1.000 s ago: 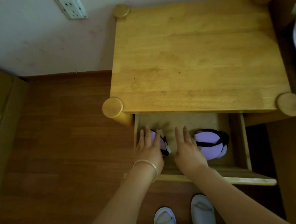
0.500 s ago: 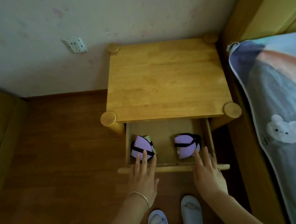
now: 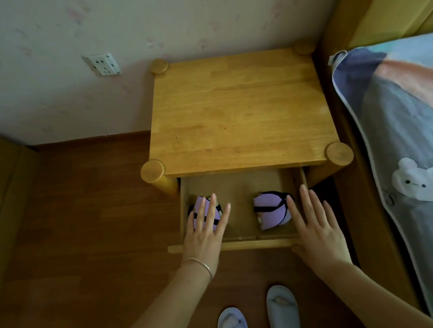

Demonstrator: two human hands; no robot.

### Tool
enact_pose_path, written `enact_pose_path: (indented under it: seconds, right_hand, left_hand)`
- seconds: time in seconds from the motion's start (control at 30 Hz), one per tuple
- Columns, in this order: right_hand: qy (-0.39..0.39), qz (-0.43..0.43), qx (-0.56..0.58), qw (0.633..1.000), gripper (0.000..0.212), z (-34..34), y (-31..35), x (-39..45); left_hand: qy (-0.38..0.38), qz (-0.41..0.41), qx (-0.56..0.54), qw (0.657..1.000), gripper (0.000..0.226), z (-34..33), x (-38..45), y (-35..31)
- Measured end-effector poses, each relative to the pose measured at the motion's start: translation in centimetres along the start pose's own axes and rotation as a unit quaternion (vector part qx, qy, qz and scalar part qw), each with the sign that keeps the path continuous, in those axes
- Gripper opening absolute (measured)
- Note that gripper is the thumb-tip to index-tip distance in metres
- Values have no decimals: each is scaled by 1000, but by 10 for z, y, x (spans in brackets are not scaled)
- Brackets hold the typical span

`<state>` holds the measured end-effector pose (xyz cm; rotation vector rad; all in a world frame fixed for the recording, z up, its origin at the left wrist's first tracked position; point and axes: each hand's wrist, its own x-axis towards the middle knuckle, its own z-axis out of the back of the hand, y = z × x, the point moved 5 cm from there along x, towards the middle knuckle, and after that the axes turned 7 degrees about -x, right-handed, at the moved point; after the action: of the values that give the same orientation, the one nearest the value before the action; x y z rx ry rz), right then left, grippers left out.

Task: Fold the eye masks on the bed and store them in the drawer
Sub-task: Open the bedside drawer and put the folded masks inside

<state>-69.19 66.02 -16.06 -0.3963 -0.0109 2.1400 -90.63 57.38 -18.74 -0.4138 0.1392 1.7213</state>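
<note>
The wooden nightstand's drawer (image 3: 239, 245) stands pulled out. Two folded purple eye masks with black straps lie in it: the left eye mask (image 3: 199, 208) and the right eye mask (image 3: 270, 208). My left hand (image 3: 205, 233) is flat with fingers spread, over the drawer's front rail and partly covering the left mask. My right hand (image 3: 316, 230) is also flat and spread, its palm over the rail's right end, its fingertips beside the right mask. Neither hand holds anything.
The nightstand top (image 3: 238, 112) is bare wood with round corner posts. The bed with a blue bear-print cover (image 3: 410, 153) runs along the right. A wall socket (image 3: 103, 65) sits on the left wall. My slippers (image 3: 258, 317) stand on the wooden floor below the drawer.
Both hands came out of the drawer, leaving the masks lying there, then settled flat over the front rail. The camera pulled back, bringing the bed into view.
</note>
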Motion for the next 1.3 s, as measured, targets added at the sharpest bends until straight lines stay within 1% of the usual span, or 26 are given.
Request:
enact_pose_path:
  seconds: [0.17, 0.23, 0.3, 0.33, 0.47, 0.57, 0.67, 0.83, 0.93, 1.07, 1.17, 1.3]
  right_hand:
    - [-32, 38, -42, 998, 115, 2, 0, 12]
    - [-51, 32, -40, 997, 115, 5, -1, 23]
    - [-71, 14, -28, 997, 115, 9, -5, 39]
    - [-76, 5, -25, 997, 116, 11, -8, 48]
    - [-85, -16, -19, 996, 121, 13, -18, 80]
    - [-79, -26, -12, 996, 122, 13, -24, 99]
    - [-59, -17, -12, 998, 119, 11, -27, 113]
    - [-79, -4, 6, 997, 106, 13, -29, 130]
    - [-102, -3, 14, 995, 100, 11, -30, 133]
    - [-147, -3, 17, 989, 92, 8, -32, 135]
    - [-175, -5, 6, 984, 96, 5, -31, 139]
    - [-198, -10, -10, 980, 95, 2, -28, 140]
  left_hand:
    - [-35, -12, 29, 999, 109, 10, 5, -2]
    - [-70, -11, 36, 997, 108, 21, 12, -2]
    - [-118, -8, 24, 993, 98, 35, 25, -1]
    - [-126, -9, 24, 992, 97, 40, 33, 0]
    - [-110, -1, 33, 993, 99, 48, 66, 13]
    - [-109, 12, 39, 993, 108, 55, 84, 19]
    - [-96, 14, 42, 994, 116, 59, 98, 25]
    - [-89, 15, 37, 995, 105, 62, 112, 36]
    - [-120, 16, 53, 991, 100, 61, 115, 40]
    - [-180, 16, 73, 981, 92, 56, 119, 43]
    - [-215, 33, 83, 973, 88, 52, 124, 41]
    - [-246, 23, 103, 964, 83, 47, 125, 40]
